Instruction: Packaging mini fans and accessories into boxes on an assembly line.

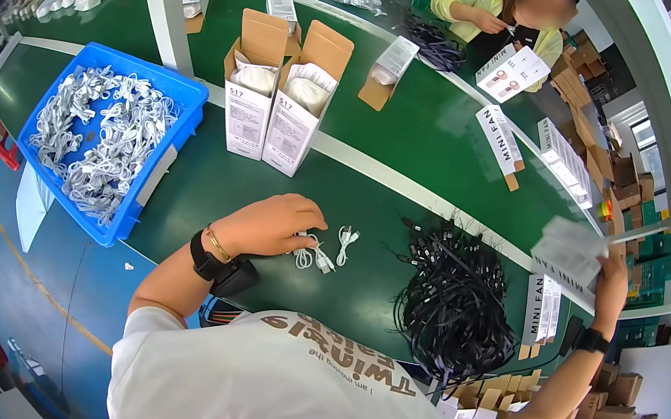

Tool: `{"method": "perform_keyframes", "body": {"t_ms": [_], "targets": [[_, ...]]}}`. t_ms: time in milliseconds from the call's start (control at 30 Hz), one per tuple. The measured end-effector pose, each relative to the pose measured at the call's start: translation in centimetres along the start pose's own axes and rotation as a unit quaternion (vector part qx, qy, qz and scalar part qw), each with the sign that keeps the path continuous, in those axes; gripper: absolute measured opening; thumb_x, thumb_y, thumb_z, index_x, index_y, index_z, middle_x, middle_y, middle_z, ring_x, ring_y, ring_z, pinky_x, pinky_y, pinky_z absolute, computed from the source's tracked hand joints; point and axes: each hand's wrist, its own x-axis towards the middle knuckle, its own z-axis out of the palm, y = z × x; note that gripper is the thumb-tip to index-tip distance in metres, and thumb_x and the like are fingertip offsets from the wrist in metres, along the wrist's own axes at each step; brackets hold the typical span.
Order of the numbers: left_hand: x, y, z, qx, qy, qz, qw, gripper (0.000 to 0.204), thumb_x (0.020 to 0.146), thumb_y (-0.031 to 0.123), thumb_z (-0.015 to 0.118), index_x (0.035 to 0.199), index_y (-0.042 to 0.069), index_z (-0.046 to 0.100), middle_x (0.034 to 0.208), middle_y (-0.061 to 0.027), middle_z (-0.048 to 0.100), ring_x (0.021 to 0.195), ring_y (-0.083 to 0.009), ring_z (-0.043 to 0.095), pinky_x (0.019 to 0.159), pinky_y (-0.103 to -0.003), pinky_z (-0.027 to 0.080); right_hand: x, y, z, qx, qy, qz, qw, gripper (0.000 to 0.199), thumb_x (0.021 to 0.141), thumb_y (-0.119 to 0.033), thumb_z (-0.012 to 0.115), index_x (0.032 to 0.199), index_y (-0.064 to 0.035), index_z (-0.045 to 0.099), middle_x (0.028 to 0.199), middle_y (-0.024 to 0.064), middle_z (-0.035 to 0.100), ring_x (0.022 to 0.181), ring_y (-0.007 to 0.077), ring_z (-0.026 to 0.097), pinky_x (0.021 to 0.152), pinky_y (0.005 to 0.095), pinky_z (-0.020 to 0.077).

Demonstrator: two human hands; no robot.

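Resting left hand [270,225] clenched on coiled white cable [308,254]; right hand [611,275] grasping white box [571,251].

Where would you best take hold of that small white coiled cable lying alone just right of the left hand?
Probably pinch the white coiled cable across its bundled middle, coming straight down from above. It lies flat on the green table with bare surface around it, apart from the left hand and the black cord pile, so the fingers have room on both sides.

Counts on the bench [376,156]
Two open upright cartons [250,84] [303,99], one blue bin [108,137] (full of grey cables), two small white coiled cables [308,255] [346,241], one black strap heap [455,301].
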Motion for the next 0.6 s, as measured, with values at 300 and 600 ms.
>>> {"method": "perform_keyframes", "body": {"t_ms": [300,600], "targets": [[-0.6,-0.3,1.0,0.007,-0.017,0.033,0.999,0.029,0.079,0.017,0.067,0.105,0.004,0.06,0.106,-0.011,0.059,0.101,-0.0298,0.055,0.087,-0.039,0.045,13.4,-22.6,-5.1,0.013,0.041,-0.46,0.887,0.021,0.068,-0.013,0.057,0.087,-0.0066,0.064,0.08,0.0038,0.054,0.08,0.0233,0.054,0.066,0.0353,0.0452],[-0.6,0.2,2.5,0.0,-0.034,0.049,0.998,0.034,0.076,0.017,0.07,0.106,0.005,0.059,0.111,-0.0112,0.056,0.106,-0.0293,0.053,0.089,-0.039,0.044,16.6,-35.5,-3.9,0.03,0.124,-0.663,0.738,0.012,0.065,-0.015,0.06,0.076,-0.011,0.059,0.078,-0.0001,0.047,0.077,0.0164,0.049,0.071,0.0281,0.0419]]}}
